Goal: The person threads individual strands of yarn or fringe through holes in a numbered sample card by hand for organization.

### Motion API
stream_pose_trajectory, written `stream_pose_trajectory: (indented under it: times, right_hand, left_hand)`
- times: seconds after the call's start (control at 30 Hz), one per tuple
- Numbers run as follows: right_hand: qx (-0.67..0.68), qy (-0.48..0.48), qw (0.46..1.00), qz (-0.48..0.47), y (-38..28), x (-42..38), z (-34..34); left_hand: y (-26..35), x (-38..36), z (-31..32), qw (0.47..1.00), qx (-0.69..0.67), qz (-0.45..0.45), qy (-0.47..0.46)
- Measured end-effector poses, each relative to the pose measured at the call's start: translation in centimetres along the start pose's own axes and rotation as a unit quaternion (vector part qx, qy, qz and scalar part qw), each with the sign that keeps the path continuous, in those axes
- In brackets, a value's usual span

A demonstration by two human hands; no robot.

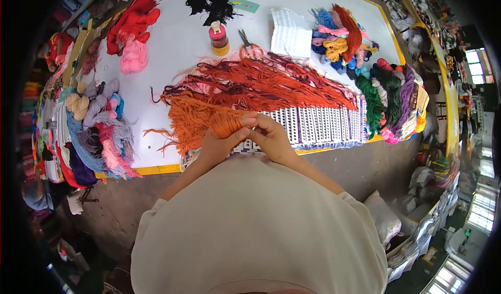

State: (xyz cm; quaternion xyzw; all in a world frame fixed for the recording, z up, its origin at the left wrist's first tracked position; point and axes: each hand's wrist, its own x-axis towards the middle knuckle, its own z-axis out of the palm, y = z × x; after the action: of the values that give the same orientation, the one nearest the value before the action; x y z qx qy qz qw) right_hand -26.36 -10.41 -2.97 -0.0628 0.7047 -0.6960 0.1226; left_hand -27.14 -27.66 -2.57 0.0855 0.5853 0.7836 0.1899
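A bundle of orange yarn [225,126] is in my left hand [229,141], which is closed round it at the table's front edge. My right hand [270,135] meets the left at the fingertips, its thumb and fingers pinched together; what they grip is too small to make out. Loose orange yarn [190,119] spreads to the left of the bundle. Behind both hands lies a long heap of red-orange, pink and dark strands [250,80]. White cards with rows of dark holes [318,126] stand in a row along the front edge, under the strands' ends.
The white table [162,74] has a yellow edge. Scissors [243,38], a pink-lidded jar [218,39], a printed sheet [290,33] and black yarn [211,2] lie farther back. Red yarn [133,22] and mixed skeins [102,119] are left; more coloured skeins [391,98] lie right.
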Motion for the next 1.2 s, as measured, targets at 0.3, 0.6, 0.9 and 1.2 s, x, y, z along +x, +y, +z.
stream_pose_trajectory:
  times: [0.3, 0.6, 0.9, 1.2]
  right_hand:
    - [0.073, 0.012, 0.997, -0.011, 0.3, 0.2, 0.2]
    - [0.072, 0.004, 0.997, 0.028, 0.5, 0.3, -0.1]
    - [0.118, 0.012, 0.992, 0.032, 0.9, 0.2, -0.2]
    - [0.218, 0.061, 0.968, 0.111, 0.0, 1.1, -1.2]
  left_hand:
    - [0.3, 0.1, 0.6, 0.996, -0.047, -0.071, 0.038]
    - [-0.4, 0.1, 0.4, 0.989, -0.060, -0.121, 0.058]
    - [-0.7, 0.4, 0.9, 0.994, -0.087, -0.035, 0.048]
    - [1.7, 2.2, 1.7, 0.988, -0.114, -0.067, 0.084]
